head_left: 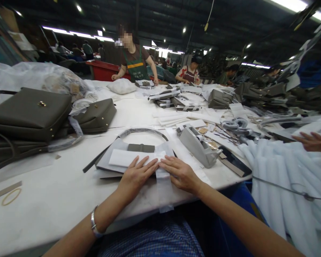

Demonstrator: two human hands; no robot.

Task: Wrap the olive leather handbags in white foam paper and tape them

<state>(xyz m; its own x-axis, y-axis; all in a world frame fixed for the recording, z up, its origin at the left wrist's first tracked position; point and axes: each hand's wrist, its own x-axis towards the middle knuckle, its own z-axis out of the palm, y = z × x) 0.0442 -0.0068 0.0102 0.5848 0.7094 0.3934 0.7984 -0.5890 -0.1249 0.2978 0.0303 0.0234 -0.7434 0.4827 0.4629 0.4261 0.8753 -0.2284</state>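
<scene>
Where our hands lie: at 6 o'clock on the white table (pixel 56 200), both resting on a flat grey panel (pixel 105 162) close to the near edge.
Left hand (pixel 135 176): palm down, fingers straight and slightly spread, closed round nothing; its fingertips press the white sheet (pixel 123 157).
Right hand (pixel 180 174): palm down too, fingers stretched flat and gripping nothing; it rests on the clear strip (pixel 164 192), fingertips almost meeting the left hand's.
Grey panel: pale grey, flat and straight-edged, with a dark olive band (pixel 141 147) lying across its far side at 12 o'clock.
White sheet: thin, matte and oblong, laid across the panel under our fingertips.
Clear strip: translucent and glossy; it runs from between our hands toward 6 o'clock and hangs over the table edge.
Strap (pixel 141 131): dark, curving in an arc beyond the panel at 12 o'clock.
Tape dispenser (pixel 198 146): grey, at 2 o'clock, near the right hand.
Handbags (pixel 29 114): olive-grey with gold clasps, at 10 o'clock.
Foam sheets (pixel 283 171): white, heaped at 3 o'clock, with a co-worker's hand (pixel 312 142) on them.
</scene>
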